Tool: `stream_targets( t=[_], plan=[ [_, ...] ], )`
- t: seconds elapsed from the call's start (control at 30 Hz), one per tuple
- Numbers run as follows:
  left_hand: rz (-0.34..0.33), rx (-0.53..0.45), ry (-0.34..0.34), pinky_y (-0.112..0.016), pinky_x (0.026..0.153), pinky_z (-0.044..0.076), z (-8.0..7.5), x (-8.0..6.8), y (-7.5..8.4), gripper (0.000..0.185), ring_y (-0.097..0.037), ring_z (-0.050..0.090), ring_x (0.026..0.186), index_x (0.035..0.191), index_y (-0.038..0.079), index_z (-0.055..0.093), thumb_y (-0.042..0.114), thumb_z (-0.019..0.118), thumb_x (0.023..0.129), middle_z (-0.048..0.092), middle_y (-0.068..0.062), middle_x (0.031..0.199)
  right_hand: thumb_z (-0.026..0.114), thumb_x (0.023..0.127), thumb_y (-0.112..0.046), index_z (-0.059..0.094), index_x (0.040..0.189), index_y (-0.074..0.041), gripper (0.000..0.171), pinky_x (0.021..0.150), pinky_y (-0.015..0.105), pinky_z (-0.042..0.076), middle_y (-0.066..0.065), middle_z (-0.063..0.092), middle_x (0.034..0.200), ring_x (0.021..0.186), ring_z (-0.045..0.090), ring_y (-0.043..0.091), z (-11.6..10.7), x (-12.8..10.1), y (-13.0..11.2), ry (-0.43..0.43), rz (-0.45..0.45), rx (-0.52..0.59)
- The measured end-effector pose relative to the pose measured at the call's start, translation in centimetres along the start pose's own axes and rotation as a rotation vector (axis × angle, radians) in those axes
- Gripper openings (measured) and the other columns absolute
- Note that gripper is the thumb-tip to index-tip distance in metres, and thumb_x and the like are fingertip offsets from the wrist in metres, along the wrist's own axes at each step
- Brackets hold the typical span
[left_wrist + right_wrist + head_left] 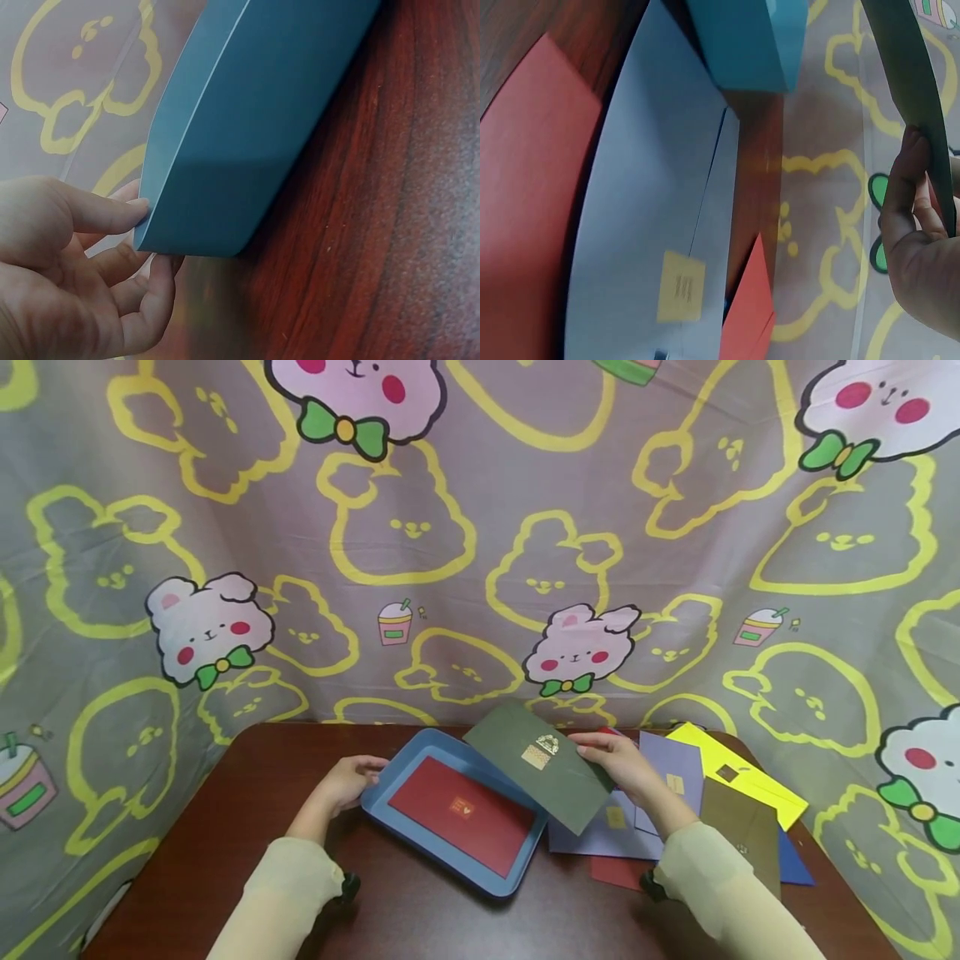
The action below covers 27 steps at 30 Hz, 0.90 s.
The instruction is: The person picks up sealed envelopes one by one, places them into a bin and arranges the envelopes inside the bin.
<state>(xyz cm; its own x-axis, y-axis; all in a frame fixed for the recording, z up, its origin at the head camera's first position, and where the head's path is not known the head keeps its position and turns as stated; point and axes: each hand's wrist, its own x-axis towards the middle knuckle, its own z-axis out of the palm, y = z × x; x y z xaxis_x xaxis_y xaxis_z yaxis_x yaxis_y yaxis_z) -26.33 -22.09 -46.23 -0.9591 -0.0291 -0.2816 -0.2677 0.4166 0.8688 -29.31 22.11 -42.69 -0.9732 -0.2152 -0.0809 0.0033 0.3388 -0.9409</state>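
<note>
A blue tray lies on the dark wooden table with a red envelope flat inside it. My left hand holds the tray's near-left corner; in the left wrist view the thumb lies on the tray rim and curled fingers sit under the corner. My right hand pinches a dark green envelope with a gold seal, held tilted over the tray's right edge. In the right wrist view the right hand grips the green envelope by its edge.
Right of the tray lies a loose pile of envelopes: lavender, yellow, olive, red and blue. A cartoon-printed cloth hangs behind and beside the table. The lavender envelope has a yellow sticker.
</note>
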Motion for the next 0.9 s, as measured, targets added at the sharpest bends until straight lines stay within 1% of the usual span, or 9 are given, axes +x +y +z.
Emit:
stream_targets(
  t=[0.1, 0.23, 0.3, 0.37, 0.63, 0.9],
  plan=[
    [0.003, -0.003, 0.003, -0.052, 0.092, 0.054, 0.0, 0.0, 0.0, 0.035, -0.033, 0.062, 0.111, 0.136, -0.005, 0.06, -0.006, 0.052, 0.101, 0.063, -0.027, 0.127, 0.062, 0.103, -0.017, 0.063, 0.137, 0.003, 0.039, 0.07, 0.031, 0.054, 0.01, 0.07, 0.118, 0.083, 0.063, 0.011, 0.7, 0.2, -0.3, -0.003, -0.001, 0.022],
    [0.007, 0.0, 0.005, -0.051, 0.091, 0.054, 0.0, 0.0, -0.1, 0.035, -0.032, 0.062, 0.11, 0.135, -0.005, 0.061, -0.006, 0.052, 0.101, 0.063, -0.026, 0.126, 0.062, 0.103, -0.014, 0.062, 0.137, 0.003, 0.038, 0.065, 0.033, 0.057, 0.006, 0.073, 0.104, 0.076, 0.067, 0.012, 1.7, 0.5, -0.6, -0.024, 0.022, 0.082],
    [0.009, 0.001, 0.004, -0.05, 0.09, 0.055, 0.0, 0.0, -0.1, 0.035, -0.032, 0.063, 0.109, 0.135, -0.005, 0.06, -0.006, 0.052, 0.101, 0.063, -0.026, 0.126, 0.062, 0.102, -0.014, 0.063, 0.136, 0.003, 0.038, 0.064, 0.033, 0.057, 0.005, 0.073, 0.101, 0.075, 0.067, 0.013, 2.2, 0.8, -0.6, -0.034, 0.022, 0.083],
    [0.007, -0.002, 0.003, -0.05, 0.089, 0.055, 0.0, 0.0, -0.1, 0.035, -0.032, 0.064, 0.108, 0.135, -0.005, 0.06, -0.006, 0.052, 0.101, 0.063, -0.027, 0.126, 0.062, 0.102, -0.013, 0.063, 0.135, 0.003, 0.037, 0.065, 0.033, 0.057, 0.005, 0.073, 0.101, 0.075, 0.066, 0.013, 2.7, 1.0, -0.5, -0.04, 0.009, 0.069],
    [0.0, -0.005, 0.002, -0.048, 0.088, 0.055, 0.1, 0.0, -0.1, 0.035, -0.032, 0.063, 0.109, 0.135, -0.005, 0.061, -0.006, 0.052, 0.101, 0.064, -0.025, 0.125, 0.063, 0.1, -0.009, 0.066, 0.131, 0.004, 0.033, 0.069, 0.031, 0.054, 0.011, 0.073, 0.108, 0.079, 0.065, 0.012, 4.8, 1.7, -0.4, -0.056, -0.051, 0.012],
    [-0.006, -0.002, 0.01, -0.045, 0.086, 0.056, 0.0, -0.1, 0.1, 0.034, -0.032, 0.063, 0.11, 0.135, -0.004, 0.062, -0.005, 0.053, 0.101, 0.065, -0.025, 0.124, 0.063, 0.1, -0.008, 0.069, 0.129, 0.002, 0.031, 0.071, 0.031, 0.055, 0.01, 0.074, 0.106, 0.078, 0.067, 0.015, 6.6, 2.3, -0.7, -0.078, -0.036, 0.016]
  ],
)
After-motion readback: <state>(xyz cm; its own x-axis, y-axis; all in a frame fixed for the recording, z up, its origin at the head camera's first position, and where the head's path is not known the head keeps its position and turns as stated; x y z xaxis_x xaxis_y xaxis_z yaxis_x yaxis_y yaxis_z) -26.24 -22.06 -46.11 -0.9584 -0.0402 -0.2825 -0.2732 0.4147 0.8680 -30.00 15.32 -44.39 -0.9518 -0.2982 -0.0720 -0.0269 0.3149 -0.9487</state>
